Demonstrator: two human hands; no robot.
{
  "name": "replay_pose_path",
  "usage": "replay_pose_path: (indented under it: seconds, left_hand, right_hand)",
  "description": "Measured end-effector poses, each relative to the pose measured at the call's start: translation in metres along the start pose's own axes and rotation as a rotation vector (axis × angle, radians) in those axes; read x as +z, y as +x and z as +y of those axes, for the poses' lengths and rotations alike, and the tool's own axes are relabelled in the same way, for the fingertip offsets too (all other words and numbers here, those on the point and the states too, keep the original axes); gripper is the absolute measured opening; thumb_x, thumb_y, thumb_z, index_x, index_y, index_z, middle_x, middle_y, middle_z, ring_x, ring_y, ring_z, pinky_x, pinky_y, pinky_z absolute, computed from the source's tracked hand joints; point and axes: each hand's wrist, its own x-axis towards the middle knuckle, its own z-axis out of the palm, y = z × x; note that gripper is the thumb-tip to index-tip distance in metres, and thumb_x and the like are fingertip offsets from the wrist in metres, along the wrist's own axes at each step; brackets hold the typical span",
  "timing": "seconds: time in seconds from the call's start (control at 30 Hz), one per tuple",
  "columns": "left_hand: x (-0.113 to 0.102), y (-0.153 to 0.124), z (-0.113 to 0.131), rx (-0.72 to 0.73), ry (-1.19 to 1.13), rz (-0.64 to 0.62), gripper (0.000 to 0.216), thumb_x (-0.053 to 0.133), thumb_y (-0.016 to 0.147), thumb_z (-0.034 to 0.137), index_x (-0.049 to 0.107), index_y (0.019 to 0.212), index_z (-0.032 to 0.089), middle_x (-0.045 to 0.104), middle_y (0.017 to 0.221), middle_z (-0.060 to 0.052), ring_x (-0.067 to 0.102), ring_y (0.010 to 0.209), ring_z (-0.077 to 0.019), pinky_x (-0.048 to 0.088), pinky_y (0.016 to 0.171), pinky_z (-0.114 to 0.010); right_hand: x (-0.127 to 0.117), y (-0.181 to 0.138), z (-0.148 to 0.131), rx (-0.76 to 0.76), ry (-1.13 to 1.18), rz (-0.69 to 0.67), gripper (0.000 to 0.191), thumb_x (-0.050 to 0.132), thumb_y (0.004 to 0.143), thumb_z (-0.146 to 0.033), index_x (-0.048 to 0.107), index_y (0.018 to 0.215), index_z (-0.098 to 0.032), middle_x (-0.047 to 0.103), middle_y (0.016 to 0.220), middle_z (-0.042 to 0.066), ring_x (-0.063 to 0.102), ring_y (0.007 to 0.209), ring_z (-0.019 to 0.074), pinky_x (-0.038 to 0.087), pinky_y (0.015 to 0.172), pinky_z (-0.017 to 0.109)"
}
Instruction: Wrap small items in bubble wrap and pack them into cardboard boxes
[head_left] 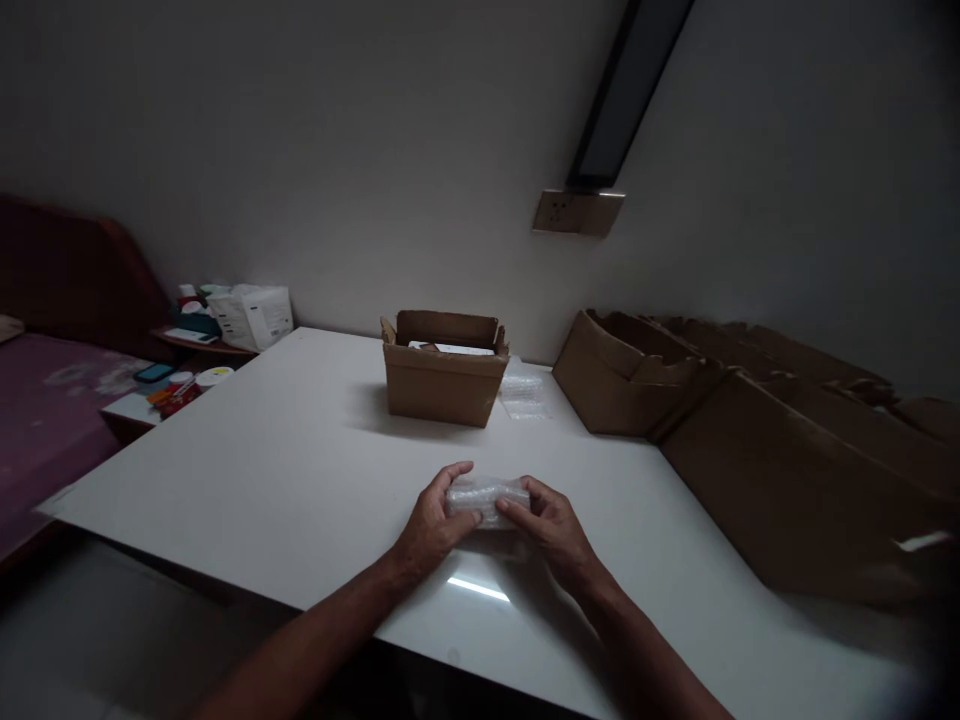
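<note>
A small bundle of bubble wrap (489,498) is held between both hands over the front part of the white table (330,480). My left hand (435,515) grips its left end, thumb along the near side and index finger raised at the far side. On the right end, my right hand (553,520) closes with its thumb on the near face. Whatever the wrap may contain cannot be made out. Beyond the hands stands an open cardboard box (444,390) with something white inside. More bubble wrap (525,392) lies flat just right of that box.
Larger open cardboard boxes (630,385) crowd the table's right side. A wall with a socket plate (577,213) and a dark screen (634,90) rises behind. Left of the table are a bed (60,430) and a shelf with a white packet (255,315).
</note>
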Motion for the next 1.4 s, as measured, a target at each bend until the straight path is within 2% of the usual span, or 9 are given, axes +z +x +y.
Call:
replay_pose_path:
  seconds: [0.17,0.33,0.57,0.7,0.9,1.0,1.1,1.27,1.4]
  left_hand:
    - [-0.006,0.006,-0.008,0.009,0.044,0.119,0.060,0.064,0.073,0.024,0.049,0.131,0.014,0.062,0.096,-0.004,0.057,0.078,-0.0140,0.046,0.070,-0.025]
    - [-0.013,0.013,-0.007,0.056,0.232,0.158,0.053,0.060,0.077,0.021,0.050,0.129,0.014,0.066,0.102,-0.008,0.063,0.086,-0.0174,0.049,0.077,-0.029]
    - [-0.042,0.066,0.078,0.718,0.980,0.405,0.044,0.053,0.081,0.013,0.057,0.124,0.021,0.060,0.129,-0.011,0.052,0.125,-0.0252,0.038,0.108,-0.044]
    - [-0.055,0.114,0.108,0.817,1.274,0.476,0.051,0.057,0.077,0.009,0.055,0.128,0.018,0.058,0.134,-0.012,0.041,0.138,-0.0302,0.028,0.115,-0.050]
    - [-0.071,0.146,0.114,0.756,1.356,0.356,0.026,0.053,0.073,0.006,0.067,0.087,0.023,0.072,0.087,-0.004,0.063,0.090,-0.0245,0.035,0.106,-0.048]
    - [-0.072,0.134,0.116,0.762,1.353,0.325,0.021,0.053,0.072,0.006,0.064,0.080,0.023,0.072,0.081,-0.001,0.062,0.080,-0.0215,0.038,0.103,-0.047]
    - [-0.068,0.107,0.118,0.782,1.355,0.283,0.019,0.053,0.074,0.007,0.062,0.079,0.023,0.071,0.079,0.000,0.062,0.077,-0.0198,0.036,0.105,-0.047]
    - [-0.052,0.037,0.117,0.866,1.363,0.182,0.019,0.050,0.079,0.008,0.060,0.085,0.023,0.069,0.079,0.001,0.063,0.075,-0.0181,0.036,0.105,-0.049]
    - [-0.035,-0.019,0.114,0.906,1.389,0.113,0.017,0.049,0.084,0.008,0.058,0.088,0.022,0.065,0.074,0.001,0.061,0.072,-0.0162,0.036,0.107,-0.049]
  right_hand:
    - [0.001,0.019,-0.004,-0.010,0.029,-0.132,0.044,0.082,0.063,-0.049,0.063,0.089,-0.019,0.062,0.076,-0.001,0.056,0.068,0.0152,0.042,0.061,0.025]
    - [-0.010,0.031,0.012,0.006,0.071,-0.147,0.044,0.082,0.063,-0.051,0.064,0.081,-0.016,0.060,0.068,-0.001,0.053,0.062,0.0132,0.038,0.056,0.024]
    - [-0.032,0.043,0.023,0.038,0.108,0.110,0.045,0.079,0.064,-0.055,0.064,0.082,-0.016,0.060,0.066,0.000,0.052,0.058,0.0144,0.038,0.052,0.025]
    - [-0.033,0.046,0.024,0.023,0.115,0.109,0.043,0.079,0.065,-0.054,0.065,0.081,-0.017,0.059,0.063,0.000,0.051,0.056,0.0141,0.037,0.050,0.024]
    - [-0.031,0.045,0.023,0.021,0.129,0.092,0.041,0.078,0.068,-0.053,0.066,0.083,-0.017,0.059,0.063,-0.001,0.050,0.055,0.0136,0.037,0.048,0.024]
    - [-0.032,0.046,0.021,0.008,0.133,0.103,0.039,0.078,0.068,-0.052,0.066,0.081,-0.017,0.058,0.062,-0.002,0.050,0.055,0.0133,0.037,0.048,0.024]
    - [-0.043,0.047,0.015,0.013,0.157,0.221,0.040,0.079,0.065,-0.051,0.066,0.082,-0.017,0.058,0.062,-0.002,0.051,0.055,0.0135,0.038,0.048,0.024]
    - [-0.076,0.044,-0.001,-0.041,0.173,0.488,0.040,0.078,0.065,-0.050,0.068,0.084,-0.017,0.060,0.063,-0.001,0.052,0.055,0.0131,0.042,0.048,0.024]
    - [-0.087,0.043,-0.004,-0.109,0.226,0.537,0.036,0.080,0.063,-0.046,0.067,0.080,-0.018,0.061,0.066,-0.001,0.051,0.055,0.0125,0.045,0.047,0.023]
